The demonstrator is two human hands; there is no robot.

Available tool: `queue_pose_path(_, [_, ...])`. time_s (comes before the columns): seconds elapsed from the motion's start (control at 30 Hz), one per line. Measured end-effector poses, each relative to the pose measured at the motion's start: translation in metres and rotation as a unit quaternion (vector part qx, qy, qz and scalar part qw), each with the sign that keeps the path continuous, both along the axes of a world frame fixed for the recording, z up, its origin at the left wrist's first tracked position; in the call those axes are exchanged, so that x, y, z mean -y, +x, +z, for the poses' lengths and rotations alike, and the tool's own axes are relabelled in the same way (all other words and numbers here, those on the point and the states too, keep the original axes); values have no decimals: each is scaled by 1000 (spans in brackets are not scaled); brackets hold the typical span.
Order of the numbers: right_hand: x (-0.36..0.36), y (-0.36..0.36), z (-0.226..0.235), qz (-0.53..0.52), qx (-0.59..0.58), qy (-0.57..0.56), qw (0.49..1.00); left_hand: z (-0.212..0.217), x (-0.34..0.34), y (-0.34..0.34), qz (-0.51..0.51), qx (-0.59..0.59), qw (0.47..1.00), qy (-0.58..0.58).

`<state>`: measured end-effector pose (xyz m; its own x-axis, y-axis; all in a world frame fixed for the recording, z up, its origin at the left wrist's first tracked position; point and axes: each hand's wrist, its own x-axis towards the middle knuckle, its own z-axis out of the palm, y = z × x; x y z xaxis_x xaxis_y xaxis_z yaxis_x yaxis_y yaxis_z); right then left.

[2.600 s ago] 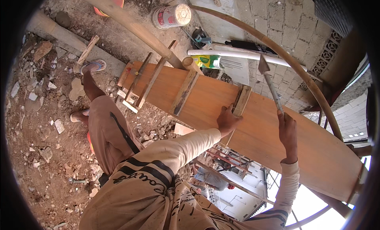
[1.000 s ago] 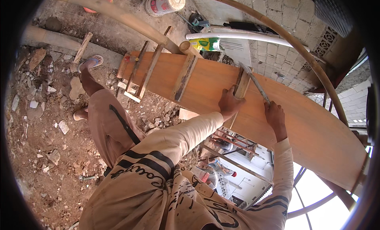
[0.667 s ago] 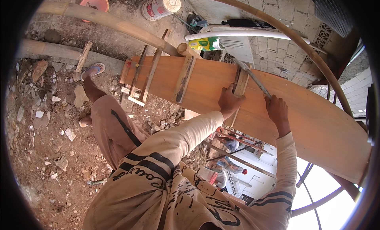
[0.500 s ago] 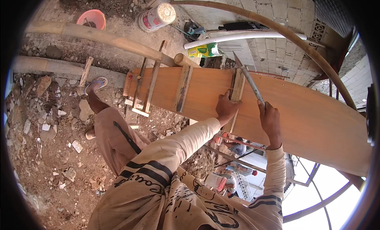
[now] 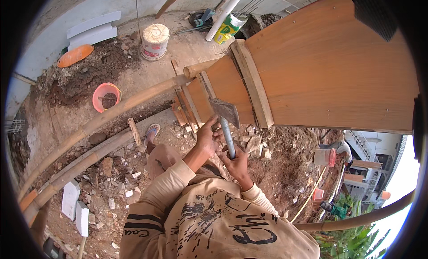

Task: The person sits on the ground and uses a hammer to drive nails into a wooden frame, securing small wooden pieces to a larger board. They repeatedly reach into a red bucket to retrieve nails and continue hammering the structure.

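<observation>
In front of my chest is a hatchet with a broad dark metal head and a grey pipe-like handle. My right hand is wrapped around the lower end of that handle. Close beside the head and upper handle, my left hand has its fingers curled together; anything small between them is too hard to make out. Beyond both hands lies a long orange-brown plywood panel, with a wooden batten across it and a narrower batten toward its left end.
Bamboo poles curve across the left side. Further off stand a white bucket, a pink bucket and a green-yellow bag. Broken stones litter the dirt. People work at the far right beside a pale bucket.
My left hand has let go of the batten on the panel and come in near my chest. The hatchet has come down with my right hand from above the panel. My view has swung left.
</observation>
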<state>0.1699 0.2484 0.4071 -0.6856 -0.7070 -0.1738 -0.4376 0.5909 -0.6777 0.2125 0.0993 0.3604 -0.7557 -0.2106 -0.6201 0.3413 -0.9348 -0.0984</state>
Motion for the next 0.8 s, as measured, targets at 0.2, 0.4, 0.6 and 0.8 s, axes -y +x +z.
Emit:
queue_pose_path(0.2, [14, 23, -13, -53, 80, -61, 994, -2, 20, 16, 13, -56, 998, -8])
queue_pose_path(0.4, [40, 16, 16, -81, 106, -93, 987, 9, 23, 18, -28, -98, 992, -73])
queue_pose_path(0.6, [49, 15, 17, -125, 95, -118, 980, 32, 43, 13, -121, -55, 953, -272])
queue_pose_path(0.8, [60, 17, 10, -200, 67, -200, 957, 49, 103, 19, -278, -89, 504, -813])
